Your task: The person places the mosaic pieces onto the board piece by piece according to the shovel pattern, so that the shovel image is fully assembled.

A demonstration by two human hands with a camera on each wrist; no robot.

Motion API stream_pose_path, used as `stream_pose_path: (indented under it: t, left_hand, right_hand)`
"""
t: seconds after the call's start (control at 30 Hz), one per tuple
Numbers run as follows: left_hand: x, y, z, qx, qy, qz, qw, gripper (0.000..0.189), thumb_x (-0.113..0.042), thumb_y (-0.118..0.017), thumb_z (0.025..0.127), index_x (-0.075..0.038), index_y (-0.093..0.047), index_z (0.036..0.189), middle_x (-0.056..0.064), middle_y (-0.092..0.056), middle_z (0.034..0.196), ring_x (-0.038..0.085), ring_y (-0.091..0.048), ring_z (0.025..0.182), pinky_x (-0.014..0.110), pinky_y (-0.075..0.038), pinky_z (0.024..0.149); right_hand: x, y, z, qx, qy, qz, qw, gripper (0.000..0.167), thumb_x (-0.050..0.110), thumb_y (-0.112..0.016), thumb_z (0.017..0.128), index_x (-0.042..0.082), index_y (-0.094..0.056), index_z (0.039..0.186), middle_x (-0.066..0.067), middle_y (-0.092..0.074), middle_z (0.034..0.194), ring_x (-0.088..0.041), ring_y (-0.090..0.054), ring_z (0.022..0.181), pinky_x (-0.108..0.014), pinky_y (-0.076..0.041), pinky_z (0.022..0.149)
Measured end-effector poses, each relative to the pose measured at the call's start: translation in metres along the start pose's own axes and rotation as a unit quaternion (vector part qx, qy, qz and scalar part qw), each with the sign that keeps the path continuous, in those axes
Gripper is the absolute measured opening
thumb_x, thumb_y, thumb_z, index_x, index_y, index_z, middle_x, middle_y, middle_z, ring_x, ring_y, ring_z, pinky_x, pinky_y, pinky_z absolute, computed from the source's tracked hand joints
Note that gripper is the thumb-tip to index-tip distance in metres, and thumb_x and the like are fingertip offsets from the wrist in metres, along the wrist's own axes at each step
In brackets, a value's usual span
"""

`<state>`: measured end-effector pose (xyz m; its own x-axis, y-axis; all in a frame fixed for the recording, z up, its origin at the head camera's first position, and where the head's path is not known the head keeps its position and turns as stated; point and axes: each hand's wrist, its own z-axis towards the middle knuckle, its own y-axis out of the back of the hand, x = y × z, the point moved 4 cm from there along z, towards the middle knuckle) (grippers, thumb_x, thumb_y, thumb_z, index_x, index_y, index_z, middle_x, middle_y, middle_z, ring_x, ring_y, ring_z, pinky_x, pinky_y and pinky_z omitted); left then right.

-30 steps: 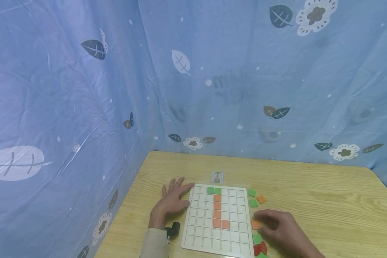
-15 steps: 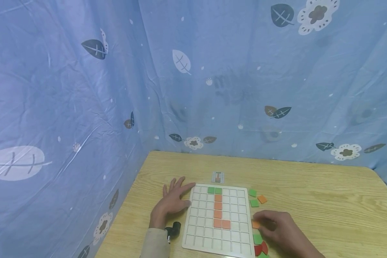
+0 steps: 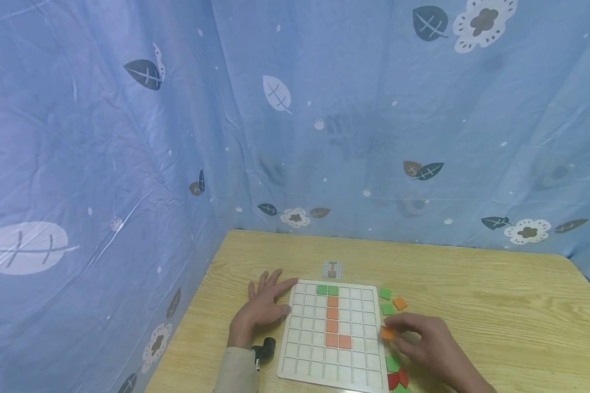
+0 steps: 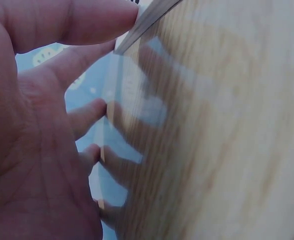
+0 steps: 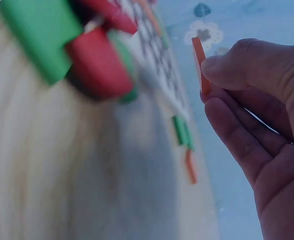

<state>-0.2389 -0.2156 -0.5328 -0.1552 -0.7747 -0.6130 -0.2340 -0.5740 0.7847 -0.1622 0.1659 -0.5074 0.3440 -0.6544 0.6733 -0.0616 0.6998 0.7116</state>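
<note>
Between thumb and fingers, my right hand (image 3: 430,338) pinches an orange square tile (image 3: 387,333) beside the board's right edge. In the right wrist view that tile (image 5: 199,65) stands on edge in the fingertips, raised above the table. A white gridded board (image 3: 305,352) lies flat, with two green tiles (image 3: 327,290) in its top row and an L-shaped line of orange tiles (image 3: 332,314) below them. My left hand (image 3: 263,308) rests at the board's left side, fingers spread on the table, thumb (image 4: 102,20) and index finger at the board's edge.
Green tiles (image 3: 385,293) and an orange tile (image 3: 400,303) lie right of the board. Nearer me are red pieces (image 3: 398,377) and more green ones. A small pattern card (image 3: 332,269) lies behind the board. Blue patterned curtains (image 3: 354,136) border the wooden table (image 3: 496,305).
My right hand has picked up the orange tile from the table beside the board and lifted it slightly. The left hand has stayed in place.
</note>
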Motion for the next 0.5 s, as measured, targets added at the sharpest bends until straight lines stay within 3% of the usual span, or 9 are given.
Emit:
stream_pose_path:
  t: [0.23,0.5]
  left_hand:
    - [0.001,0.0,0.0,0.001,-0.004,-0.001,1.0,0.075,-0.018,-0.07,0.089,-0.03,-0.056,0.162,0.016,-0.022,0.183,0.051,-0.001,0.17,0.079,0.009,0.128]
    - [0.0,0.001,-0.001,0.0,-0.006,-0.008,0.9999,0.075,-0.017,-0.071,0.089,-0.029,-0.057,0.161,0.017,-0.023,0.182,0.052,-0.001,0.169,0.08,0.009,0.128]
  right_hand:
    - [0.025,0.001,0.011,-0.007,0.005,-0.001,1.0,0.032,0.013,-0.09,0.088,0.034,-0.084,0.112,0.024,-0.08,0.106,-0.002,-0.074,0.104,-0.031,-0.064,0.088]
    - [0.051,-0.008,0.022,-0.032,0.09,0.012,0.9953,0.036,0.004,-0.089,0.085,0.029,-0.083,0.111,0.022,-0.08,0.106,-0.003,-0.076,0.097,-0.034,-0.066,0.082]
